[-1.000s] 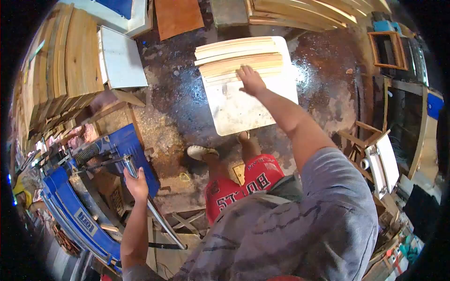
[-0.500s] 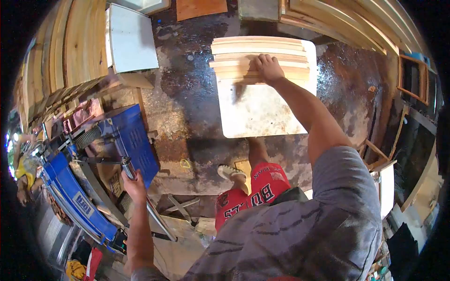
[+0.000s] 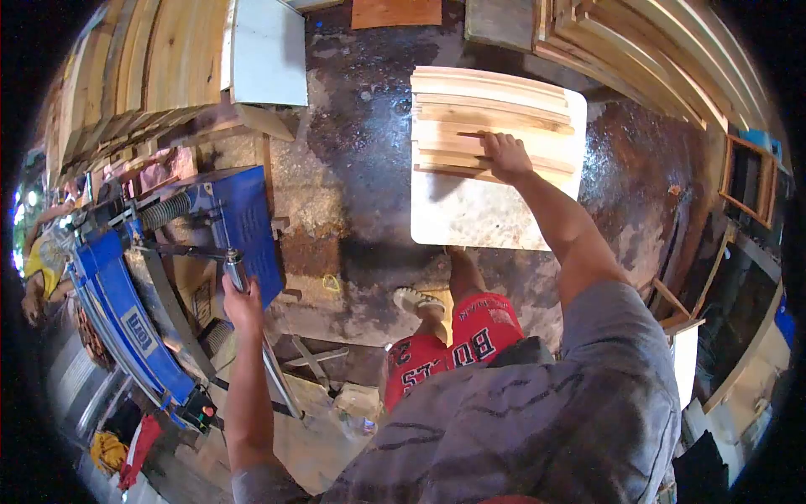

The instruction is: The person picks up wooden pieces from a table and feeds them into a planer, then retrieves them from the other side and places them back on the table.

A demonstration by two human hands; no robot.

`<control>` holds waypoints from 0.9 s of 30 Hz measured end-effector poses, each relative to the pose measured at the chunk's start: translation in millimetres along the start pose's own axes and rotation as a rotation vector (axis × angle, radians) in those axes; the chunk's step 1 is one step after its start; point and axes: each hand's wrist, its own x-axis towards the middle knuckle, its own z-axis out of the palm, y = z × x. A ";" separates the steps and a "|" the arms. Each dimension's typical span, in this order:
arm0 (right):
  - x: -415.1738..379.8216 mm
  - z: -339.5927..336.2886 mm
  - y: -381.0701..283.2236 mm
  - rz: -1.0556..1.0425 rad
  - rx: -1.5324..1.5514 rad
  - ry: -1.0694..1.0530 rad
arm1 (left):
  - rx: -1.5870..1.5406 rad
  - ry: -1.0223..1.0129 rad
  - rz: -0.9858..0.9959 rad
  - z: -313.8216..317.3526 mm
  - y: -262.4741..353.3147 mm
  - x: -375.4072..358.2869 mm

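A stained, wet-looking concrete floor (image 3: 353,160) gleams in a crowded workshop, planks (image 3: 143,67) stacked at left and timber frames (image 3: 663,59) leaning at right.
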 end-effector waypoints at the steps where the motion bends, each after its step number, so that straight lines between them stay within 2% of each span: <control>1: -2.2 -1.2 7.8 -0.009 -0.006 0.007 | -0.006 0.009 -0.006 2.9 0.5 1.2; 3: -18.3 -9.4 8.4 0.027 -0.043 0.005 | -0.013 -0.022 -0.030 0.6 -1.3 -0.4; 5: -34.7 -27.7 5.8 0.023 0.056 0.114 | 0.008 -0.015 -0.060 -0.9 2.9 -0.8; 7: -46.7 -57.6 -3.9 0.013 0.058 0.135 | 0.033 -0.006 -0.037 -1.8 3.2 -2.0; 8: -52.3 -66.3 -11.6 0.036 0.137 0.160 | 0.037 -0.080 -0.118 -12.4 19.1 -3.9; 9: -55.5 -81.7 -25.2 0.091 0.205 0.129 | 0.021 -0.064 -0.132 -13.5 21.6 -6.7; 11: -75.0 -129.1 -59.4 0.070 0.681 -0.086 | -0.062 0.209 0.225 -13.9 21.6 -15.0; 13: -97.2 -180.8 -112.9 0.145 0.875 -0.254 | -0.177 0.219 0.379 -21.3 33.8 -30.2; 15: -110.2 -207.0 -160.7 -0.029 1.053 -0.356 | -0.412 0.086 0.276 -17.7 71.2 -71.7; 17: -116.5 -233.9 -224.5 -0.272 1.101 -0.325 | -0.981 -0.209 0.252 -30.6 119.3 -115.7; 18: -119.1 -247.9 -259.5 -0.374 0.938 -0.298 | -1.402 -0.289 0.236 -0.7 133.6 -129.4; 19: -133.1 -276.2 -304.3 -0.418 0.938 -0.359 | -1.684 -0.346 0.400 29.8 139.0 -123.6; 21: -132.5 -257.6 -362.4 -0.575 0.698 -0.243 | -2.344 -0.597 0.100 -19.7 136.5 -133.6; 22: -142.3 -273.5 -402.1 -0.580 0.498 -0.212 | -2.379 -0.541 0.183 -36.9 116.2 -131.5; 23: -154.8 -289.2 -439.9 -0.590 0.467 -0.203 | -2.407 -0.503 0.268 -50.5 92.0 -126.4; 25: -150.2 -280.6 -494.9 -0.723 0.309 -0.126 | -2.446 -0.407 0.271 -63.3 39.3 -108.7; 27: -158.3 -268.7 -549.0 -0.800 0.143 0.041 | -2.597 -0.337 0.089 -63.2 -12.3 -90.1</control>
